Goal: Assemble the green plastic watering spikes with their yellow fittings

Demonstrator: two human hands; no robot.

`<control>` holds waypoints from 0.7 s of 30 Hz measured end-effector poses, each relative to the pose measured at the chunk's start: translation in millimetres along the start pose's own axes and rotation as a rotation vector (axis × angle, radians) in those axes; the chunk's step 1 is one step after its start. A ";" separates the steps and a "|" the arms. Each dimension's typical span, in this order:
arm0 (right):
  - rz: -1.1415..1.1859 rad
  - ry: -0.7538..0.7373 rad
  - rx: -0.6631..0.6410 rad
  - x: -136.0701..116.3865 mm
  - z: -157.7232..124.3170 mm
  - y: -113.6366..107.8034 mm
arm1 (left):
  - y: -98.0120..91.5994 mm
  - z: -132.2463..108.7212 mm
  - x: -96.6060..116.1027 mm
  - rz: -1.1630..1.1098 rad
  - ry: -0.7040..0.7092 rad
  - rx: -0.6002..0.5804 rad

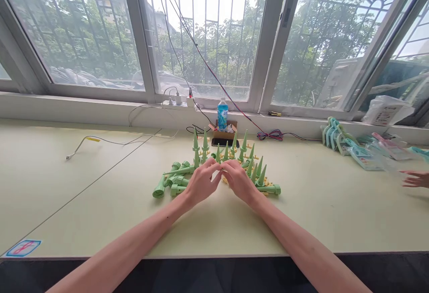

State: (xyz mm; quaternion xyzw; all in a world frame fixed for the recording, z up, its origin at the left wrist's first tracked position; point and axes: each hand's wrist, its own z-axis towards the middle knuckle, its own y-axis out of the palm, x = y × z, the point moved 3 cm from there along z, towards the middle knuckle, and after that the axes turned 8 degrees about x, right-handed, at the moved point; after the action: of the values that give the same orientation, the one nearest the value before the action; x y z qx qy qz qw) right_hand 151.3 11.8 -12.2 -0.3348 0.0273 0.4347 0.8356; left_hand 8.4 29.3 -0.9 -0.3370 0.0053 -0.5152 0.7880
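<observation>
My left hand and my right hand meet over the middle of the table, both with fingers pinched together at the tips. What they hold between them, if anything, is too small and hidden to make out. Just beyond them, several green pointed plastic spikes stand upright, with small yellow pieces scattered among them. Left of my left hand lies a pile of green spikes with ribbed, wide ends. Another green spike lies flat beside my right hand. My hands hide part of the group.
Behind the spikes are a blue-labelled bottle, a small cardboard box and a black phone. Cables run along the back. At right, packaged items lie near another person's hand. A white cable crosses the left side.
</observation>
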 end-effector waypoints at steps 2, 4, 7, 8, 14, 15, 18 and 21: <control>0.011 -0.024 0.011 -0.8 -0.1 -1.0 | -1.1 0.3 2.0 -0.035 -0.004 0.014; 0.023 -0.030 0.055 -1.2 0.2 -2.4 | -2.4 1.0 2.8 -0.059 -0.056 0.034; 0.028 0.006 0.173 -0.4 0.9 -5.1 | -4.0 2.1 2.8 -0.082 -0.132 0.048; 0.026 0.027 0.213 0.2 1.0 -5.8 | -4.1 2.3 2.6 -0.086 -0.145 0.038; 0.015 0.123 0.336 2.9 -1.0 -7.8 | 3.8 -0.4 -2.2 -0.116 -0.193 -0.155; 0.009 0.127 0.343 3.0 -1.3 -8.0 | 5.4 -1.2 -2.8 -0.125 -0.196 -0.175; -0.007 0.127 0.361 2.6 -1.5 -8.7 | 8.8 -2.5 -3.9 -0.163 -0.210 -0.209; -0.004 0.126 0.370 1.5 -1.2 -9.1 | 9.9 -2.3 -3.8 -0.218 -0.231 -0.230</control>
State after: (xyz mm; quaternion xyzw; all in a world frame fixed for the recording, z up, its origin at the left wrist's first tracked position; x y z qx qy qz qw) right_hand 159.3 8.5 -8.7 -0.2020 0.1585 0.3985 0.8805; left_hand 13.8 33.6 -9.3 -0.4802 -0.0632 -0.5515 0.6791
